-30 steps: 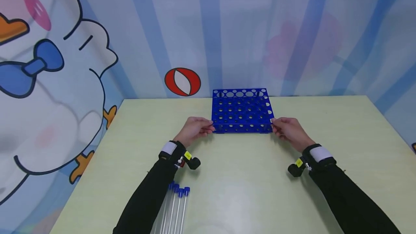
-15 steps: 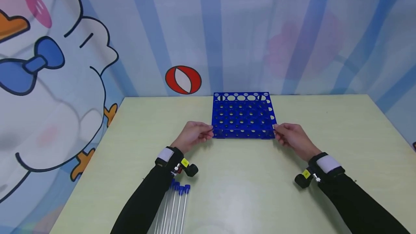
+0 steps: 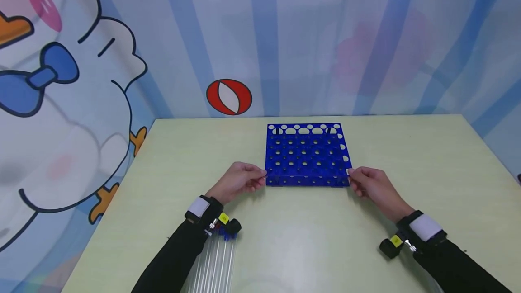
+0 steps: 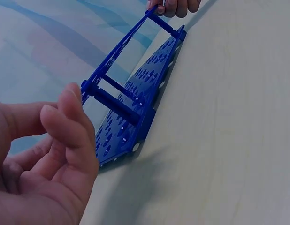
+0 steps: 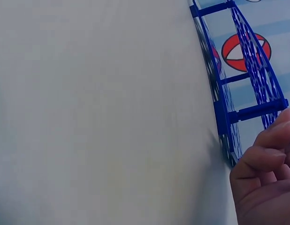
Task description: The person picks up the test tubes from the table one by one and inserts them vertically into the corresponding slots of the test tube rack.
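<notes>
A blue test tube rack (image 3: 304, 153) with rows of round holes stands on the table near its far edge. My left hand (image 3: 240, 180) pinches the rack's near left corner between thumb and fingers, and my right hand (image 3: 376, 189) pinches the near right corner. In the left wrist view the rack (image 4: 131, 103) shows its two perforated plates joined by posts, with the left hand (image 4: 51, 159) at the upper plate's corner. In the right wrist view the right hand (image 5: 271, 164) is at the other corner of the upper plate.
Several clear test tubes (image 3: 213, 266) with blue caps lie side by side at the front of the table (image 3: 309, 238), partly under the left forearm. A wall (image 3: 309, 49) with printed cartoons rises behind the table's far edge.
Both hands have drawn the rack toward me, away from the back wall. The forearms have come back with it, and the left one now covers more of the tubes' caps.
</notes>
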`<state>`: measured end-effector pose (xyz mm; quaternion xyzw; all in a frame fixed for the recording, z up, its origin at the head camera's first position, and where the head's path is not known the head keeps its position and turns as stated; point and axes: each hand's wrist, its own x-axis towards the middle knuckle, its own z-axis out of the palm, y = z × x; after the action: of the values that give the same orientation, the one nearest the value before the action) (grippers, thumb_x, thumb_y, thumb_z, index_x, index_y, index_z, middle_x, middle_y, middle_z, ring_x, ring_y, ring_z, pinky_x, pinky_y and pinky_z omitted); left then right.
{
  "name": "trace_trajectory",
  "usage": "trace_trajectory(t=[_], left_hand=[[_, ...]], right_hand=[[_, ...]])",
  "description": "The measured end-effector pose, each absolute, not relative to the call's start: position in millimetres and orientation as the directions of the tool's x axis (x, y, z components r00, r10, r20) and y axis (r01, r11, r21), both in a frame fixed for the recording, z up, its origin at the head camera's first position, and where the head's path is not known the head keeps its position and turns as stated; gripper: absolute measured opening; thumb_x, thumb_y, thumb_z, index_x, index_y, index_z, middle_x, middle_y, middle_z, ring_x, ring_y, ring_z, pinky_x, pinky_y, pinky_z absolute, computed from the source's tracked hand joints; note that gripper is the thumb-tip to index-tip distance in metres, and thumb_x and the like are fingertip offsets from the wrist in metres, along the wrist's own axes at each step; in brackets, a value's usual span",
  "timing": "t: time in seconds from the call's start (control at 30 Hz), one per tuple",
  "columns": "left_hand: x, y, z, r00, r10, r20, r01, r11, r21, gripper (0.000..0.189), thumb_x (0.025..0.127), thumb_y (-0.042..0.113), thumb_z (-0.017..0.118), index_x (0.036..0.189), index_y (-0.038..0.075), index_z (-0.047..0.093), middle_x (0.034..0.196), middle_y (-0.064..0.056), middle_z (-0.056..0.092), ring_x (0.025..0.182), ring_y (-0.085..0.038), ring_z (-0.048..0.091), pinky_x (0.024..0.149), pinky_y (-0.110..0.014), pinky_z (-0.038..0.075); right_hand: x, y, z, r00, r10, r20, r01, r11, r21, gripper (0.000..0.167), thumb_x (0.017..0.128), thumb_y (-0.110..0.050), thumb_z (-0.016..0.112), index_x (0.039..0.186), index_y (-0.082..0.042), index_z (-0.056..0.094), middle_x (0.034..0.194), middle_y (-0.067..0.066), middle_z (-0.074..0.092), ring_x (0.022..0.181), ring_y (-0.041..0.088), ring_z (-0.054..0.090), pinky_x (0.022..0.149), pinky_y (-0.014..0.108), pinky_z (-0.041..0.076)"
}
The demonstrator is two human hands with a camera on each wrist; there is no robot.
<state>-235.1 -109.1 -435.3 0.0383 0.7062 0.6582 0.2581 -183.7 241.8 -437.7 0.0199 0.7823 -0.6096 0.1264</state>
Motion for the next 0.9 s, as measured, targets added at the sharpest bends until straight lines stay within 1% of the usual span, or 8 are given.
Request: trace_trajectory(t=[0.33, 0.53, 0.7, 0.9], left_hand=[[-204.7, -117.2, -433.8, -0.828, 0.46, -0.32, -0.269, 0.175, 0.947, 0.029, 0.087, 0.018, 0.062, 0.101, -0.008, 0.062, 0.079, -0.012, 0.065, 0.063, -0.015, 0.056, 0.058, -0.024, 0.047], [-185.5, -121.9, -434.7, -0.816, 0.49, -0.305, -0.25, 0.176, 0.952, 0.029, 0.088, 0.017, 0.061, 0.099, -0.01, 0.062, 0.074, -0.009, 0.064, 0.061, -0.014, 0.055, 0.057, -0.024, 0.046], [-171.1, -124.9, -434.1, -0.803, 0.519, -0.293, -0.243, 0.163, 0.956, 0.03, 0.088, 0.017, 0.061, 0.098, -0.011, 0.061, 0.073, -0.008, 0.064, 0.06, -0.014, 0.054, 0.056, -0.023, 0.046], [-157.7, -126.5, -435.4, -0.786, 0.538, -0.303, -0.259, 0.158, 0.953, 0.029, 0.087, 0.017, 0.061, 0.096, -0.011, 0.061, 0.073, -0.008, 0.064, 0.059, -0.014, 0.054, 0.055, -0.023, 0.046]], right_hand=[[-148.4, 238.3, -438.3, -0.964, -0.126, -0.232, 0.199, 0.231, -0.952, 0.051, 0.092, -0.043, 0.05, 0.098, 0.007, 0.051, 0.074, 0.001, 0.051, 0.063, 0.011, 0.047, 0.056, 0.026, 0.041], [-130.7, 235.2, -438.7, -0.958, -0.129, -0.256, 0.226, 0.209, -0.951, 0.048, 0.091, -0.042, 0.051, 0.095, 0.006, 0.052, 0.073, 0.001, 0.051, 0.062, 0.012, 0.047, 0.055, 0.027, 0.039], [-116.6, 233.2, -441.0, -0.946, -0.096, -0.309, 0.286, 0.198, -0.938, 0.049, 0.09, -0.044, 0.053, 0.096, 0.005, 0.053, 0.073, 0.002, 0.052, 0.062, 0.012, 0.047, 0.055, 0.027, 0.041], [-99.6, 231.2, -441.7, -0.93, -0.049, -0.365, 0.353, 0.16, -0.922, 0.045, 0.09, -0.041, 0.054, 0.095, 0.003, 0.054, 0.071, 0.001, 0.052, 0.06, 0.011, 0.047, 0.054, 0.026, 0.04]])
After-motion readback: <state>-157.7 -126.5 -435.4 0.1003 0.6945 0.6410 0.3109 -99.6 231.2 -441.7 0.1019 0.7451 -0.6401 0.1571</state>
